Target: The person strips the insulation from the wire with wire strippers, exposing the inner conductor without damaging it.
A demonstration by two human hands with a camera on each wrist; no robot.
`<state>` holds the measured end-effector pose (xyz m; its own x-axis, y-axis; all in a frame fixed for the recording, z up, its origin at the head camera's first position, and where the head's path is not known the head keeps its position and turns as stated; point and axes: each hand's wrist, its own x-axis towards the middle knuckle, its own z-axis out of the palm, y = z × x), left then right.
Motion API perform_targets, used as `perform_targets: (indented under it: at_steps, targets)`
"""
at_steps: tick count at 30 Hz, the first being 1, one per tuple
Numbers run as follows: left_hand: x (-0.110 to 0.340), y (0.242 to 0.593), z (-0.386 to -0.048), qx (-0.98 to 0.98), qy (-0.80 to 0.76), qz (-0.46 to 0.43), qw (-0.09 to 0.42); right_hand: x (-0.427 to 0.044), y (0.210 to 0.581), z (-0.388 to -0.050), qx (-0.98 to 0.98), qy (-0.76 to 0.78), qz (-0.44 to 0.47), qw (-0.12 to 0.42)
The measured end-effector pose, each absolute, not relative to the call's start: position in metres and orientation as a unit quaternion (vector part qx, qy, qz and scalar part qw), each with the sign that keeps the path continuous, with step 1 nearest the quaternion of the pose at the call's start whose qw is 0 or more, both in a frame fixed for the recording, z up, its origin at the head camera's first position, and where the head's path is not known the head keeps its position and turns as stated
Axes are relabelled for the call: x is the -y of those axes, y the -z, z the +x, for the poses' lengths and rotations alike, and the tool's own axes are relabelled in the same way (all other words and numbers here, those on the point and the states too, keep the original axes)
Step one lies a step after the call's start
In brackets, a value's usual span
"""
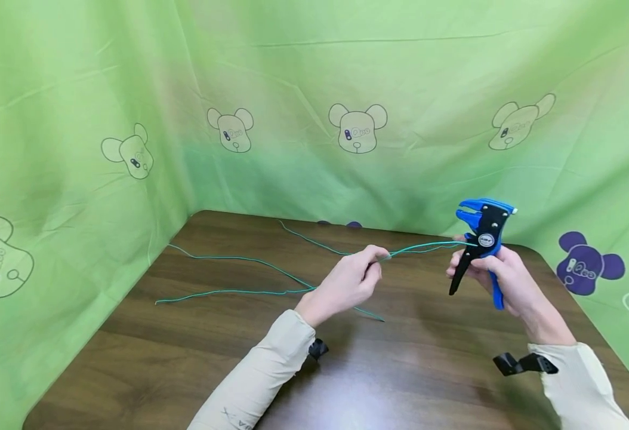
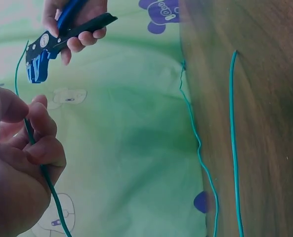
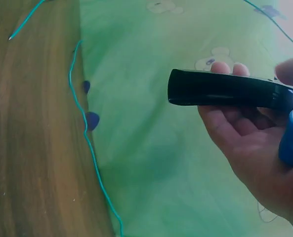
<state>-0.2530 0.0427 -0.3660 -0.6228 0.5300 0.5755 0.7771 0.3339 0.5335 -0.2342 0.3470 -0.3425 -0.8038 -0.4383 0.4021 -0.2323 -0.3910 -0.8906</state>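
My left hand [image 1: 347, 283] pinches a green wire [image 1: 422, 245] between thumb and fingers above the table; in the left wrist view the wire [image 2: 57, 202] runs through the left hand [image 2: 22, 163]. My right hand [image 1: 508, 280] holds a blue and black wire stripper [image 1: 486, 239], its jaws pointing up and left and its handles spread. The wire's far end reaches the tool's side near the round label; whether it enters the tool cannot be told. In the right wrist view the black handle [image 3: 220, 89] lies across the fingers of the right hand [image 3: 255, 153].
Several green wire lengths [image 1: 228, 291] spread over the brown wooden table [image 1: 132, 370], left of and behind the left hand. A green curtain [image 1: 293, 71] with bear-head prints stands along the table's back and sides.
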Motion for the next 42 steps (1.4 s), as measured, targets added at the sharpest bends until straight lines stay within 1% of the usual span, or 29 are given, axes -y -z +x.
perform_targets:
  at_steps: [4, 6, 14, 19, 22, 30, 38, 42]
  targets:
    - [-0.038, 0.363, -0.255, 0.800, 0.421, -0.395, 0.161, -0.338, 0.337, -0.230, -0.633, 0.730, -0.257, 0.039]
    - [-0.034, 0.361, -0.255, 0.798, 0.422, -0.394, 0.171, -0.334, 0.334, -0.229, -0.656, 0.712, -0.249, 0.040]
    - [-0.017, 0.345, -0.257, 0.781, 0.437, -0.391, 0.216, -0.326, 0.323, -0.226, -0.700, 0.656, -0.277, 0.048]
    - [-0.008, 0.339, -0.257, 0.782, 0.440, -0.379, 0.227, -0.321, 0.316, -0.223, -0.718, 0.631, -0.289, 0.055]
    - [-0.004, 0.336, -0.258, 0.781, 0.440, -0.378, 0.231, -0.318, 0.313, -0.221, -0.728, 0.618, -0.289, 0.059]
    - [0.004, 0.333, -0.260, 0.774, 0.454, -0.372, 0.239, -0.307, 0.306, -0.222, -0.700, 0.626, -0.337, 0.066]
    - [0.003, 0.334, -0.260, 0.778, 0.456, -0.373, 0.219, -0.306, 0.311, -0.217, -0.724, 0.603, -0.329, 0.058]
    - [0.002, 0.336, -0.260, 0.780, 0.450, -0.375, 0.220, -0.306, 0.311, -0.216, -0.740, 0.588, -0.321, 0.056]
